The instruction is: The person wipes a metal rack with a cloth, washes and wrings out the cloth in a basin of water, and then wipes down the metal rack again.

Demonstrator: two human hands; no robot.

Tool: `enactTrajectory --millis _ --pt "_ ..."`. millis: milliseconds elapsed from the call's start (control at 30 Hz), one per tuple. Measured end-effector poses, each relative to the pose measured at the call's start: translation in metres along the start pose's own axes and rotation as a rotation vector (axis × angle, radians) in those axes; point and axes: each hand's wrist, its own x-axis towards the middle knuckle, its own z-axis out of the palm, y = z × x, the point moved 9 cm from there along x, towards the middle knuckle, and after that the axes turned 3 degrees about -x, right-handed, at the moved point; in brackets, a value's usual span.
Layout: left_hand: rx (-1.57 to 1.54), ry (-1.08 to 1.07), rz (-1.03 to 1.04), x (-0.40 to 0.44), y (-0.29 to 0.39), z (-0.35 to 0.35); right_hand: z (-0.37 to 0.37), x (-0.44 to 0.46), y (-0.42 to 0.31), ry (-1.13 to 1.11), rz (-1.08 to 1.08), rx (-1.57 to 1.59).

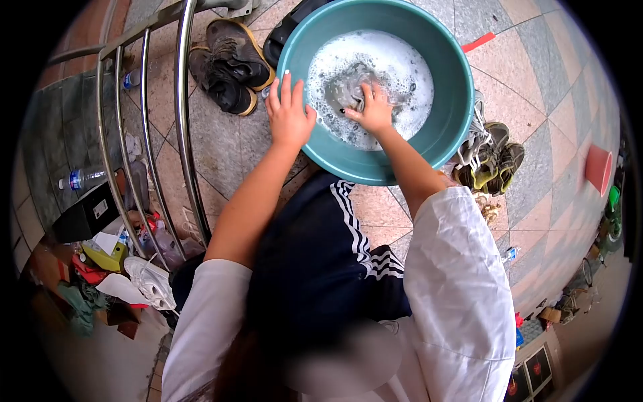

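Observation:
A teal plastic basin [447, 144] of foamy water [410, 60] stands on the floor in front of me. My left hand [291, 115] lies against the near left rim, its fingers spread and its thumb over the inner wall. My right hand [373, 110] reaches into the middle of the foam with thumb and fingers apart; some fingertips are under the surface. Just beyond them a greyish, wet patch [351, 80] shows through the suds; I cannot make out what it is. Nothing is visibly grasped by either hand.
Dark shoes [231, 63] sit left of the basin, and sneakers [494, 157] stand close on its right. A metal railing [182, 120] runs along the left, with a black box [86, 213] and clutter behind it. A pink bucket [598, 167] is far right.

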Motion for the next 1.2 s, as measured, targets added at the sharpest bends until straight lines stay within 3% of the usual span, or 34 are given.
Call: enactTrajectory --millis 100,200,333,367,467,500,600,633,767,867,900,1000,1133,1167,1200 --pt "-0.001 0.017 0.009 0.0 0.001 -0.001 0.009 0.017 -0.005 0.171 0.043 -0.017" --pt "-0.014 0.019 0.011 0.0 0.001 -0.002 0.016 0.029 -0.017 0.192 -0.058 0.126" --pt "-0.018 0.02 0.011 0.001 0.001 -0.002 0.008 0.003 -0.042 0.068 -0.225 -0.077" --pt "-0.018 0.034 0.018 0.001 0.001 -0.002 0.012 -0.002 -0.042 -0.074 -0.204 -0.071" --pt "-0.018 0.052 0.026 -0.002 0.0 -0.001 0.025 -0.001 -0.036 -0.1 -0.186 -0.07" --pt "-0.018 0.059 0.029 -0.001 0.0 -0.001 0.021 0.001 -0.037 -0.008 -0.2 -0.171" --pt "-0.02 0.033 0.008 0.0 -0.001 0.001 0.011 0.019 -0.037 0.001 -0.314 0.08" --pt "-0.011 0.036 0.013 0.001 -0.001 0.001 0.001 0.024 -0.039 0.057 -0.317 0.08" --pt "-0.005 0.035 0.007 -0.001 -0.003 0.002 -0.014 0.038 -0.03 -0.216 -0.071 0.164" --pt "-0.025 0.041 0.004 0.0 -0.002 0.0 -0.023 0.02 -0.03 0.165 -0.345 0.215" --pt "-0.026 0.038 0.003 0.0 -0.001 -0.002 -0.024 0.009 -0.034 0.199 -0.366 0.182" --pt "-0.037 0.028 0.002 0.0 0.001 -0.001 0.0 -0.008 -0.056 0.052 -0.358 -0.056" --pt "-0.014 0.0 -0.007 0.001 -0.001 0.001 0.036 0.021 -0.051 -0.083 -0.203 -0.084" --pt "-0.016 -0.005 -0.008 0.001 -0.001 0.001 0.024 0.03 -0.051 0.087 -0.184 -0.069" --pt "-0.019 0.005 -0.008 0.0 -0.001 0.001 0.027 0.043 -0.048 -0.039 -0.084 -0.055"
